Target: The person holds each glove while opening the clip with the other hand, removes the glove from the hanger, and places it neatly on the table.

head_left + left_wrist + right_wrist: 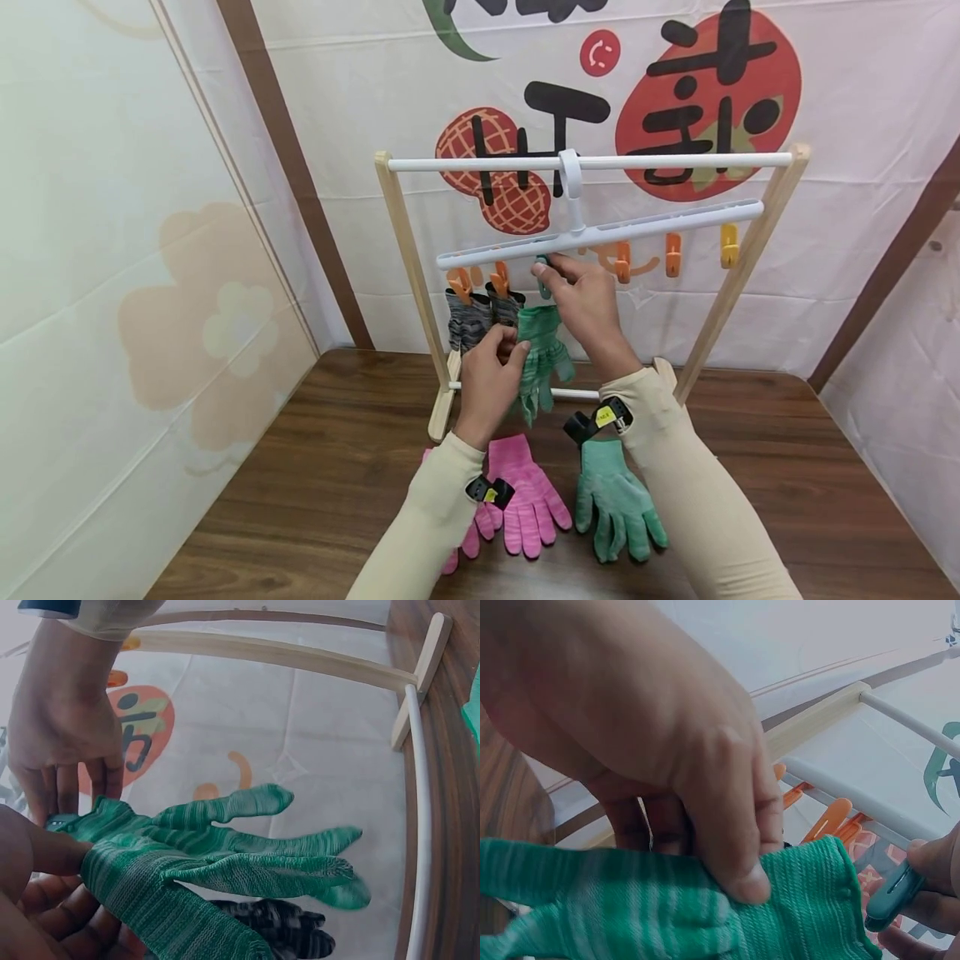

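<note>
In the head view my left hand point(491, 375) pinches a green knit glove point(542, 358) near its cuff, and the glove's fingers hang down. My right hand point(588, 304) is just above, with thumb and fingers pinching a teal clothespin point(543, 279) under the white hanger bar point(600, 236). In the right wrist view the clothespin point(894, 896) sits beside the cuff edge of the glove point(802, 900), apart from it. To the left, two orange clothespins point(460, 285) hold dark grey striped gloves point(469, 321) on the bar.
The hanger hangs tilted from the white rod of a wooden rack point(405, 250). Orange clothespins point(672, 254) and a yellow clothespin point(729, 247) dangle at its right. Pink gloves point(525, 500) and another green glove point(617, 504) lie on the brown table point(300, 500).
</note>
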`<state>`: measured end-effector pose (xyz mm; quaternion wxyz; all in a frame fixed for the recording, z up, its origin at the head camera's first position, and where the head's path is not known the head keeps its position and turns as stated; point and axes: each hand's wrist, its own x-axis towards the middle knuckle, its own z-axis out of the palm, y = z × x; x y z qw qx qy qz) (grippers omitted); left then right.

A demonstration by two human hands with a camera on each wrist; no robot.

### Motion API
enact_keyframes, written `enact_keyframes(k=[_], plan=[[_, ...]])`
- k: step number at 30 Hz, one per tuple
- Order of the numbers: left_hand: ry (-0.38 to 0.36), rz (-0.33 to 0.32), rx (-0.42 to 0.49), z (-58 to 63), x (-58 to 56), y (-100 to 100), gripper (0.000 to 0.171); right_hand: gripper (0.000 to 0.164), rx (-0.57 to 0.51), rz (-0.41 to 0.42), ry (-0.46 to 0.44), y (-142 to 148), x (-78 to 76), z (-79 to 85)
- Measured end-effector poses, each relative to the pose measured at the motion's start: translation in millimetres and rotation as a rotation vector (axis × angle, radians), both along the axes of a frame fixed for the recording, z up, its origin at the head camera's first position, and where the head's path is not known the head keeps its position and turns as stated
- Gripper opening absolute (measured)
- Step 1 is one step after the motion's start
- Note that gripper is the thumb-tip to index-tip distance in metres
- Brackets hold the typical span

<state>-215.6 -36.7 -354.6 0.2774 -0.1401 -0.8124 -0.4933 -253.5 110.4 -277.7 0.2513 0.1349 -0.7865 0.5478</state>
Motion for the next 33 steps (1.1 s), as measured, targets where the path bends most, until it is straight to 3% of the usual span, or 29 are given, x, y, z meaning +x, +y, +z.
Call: enact_keyframes(k=[14, 23, 33], plan=[[-0.068, -0.019, 0.016, -8.0, 19.1, -12.6, 0.007, 0.035, 0.008, -0.007, -0.005, 1.9, 2.1, -1.7], [-0.088, -0.083, 0.027, -11.5, 41.2, -25.0, 0.007, 0.036, 0.021, -0.016, -0.011, 3.4, 2.2, -0.4], [-0.225, -0.139, 0.087, -22.7, 73.3, -44.2, 0.006, 0.036, 0.016, -0.005, 0.006, 4.4, 2.9, -1.1]])
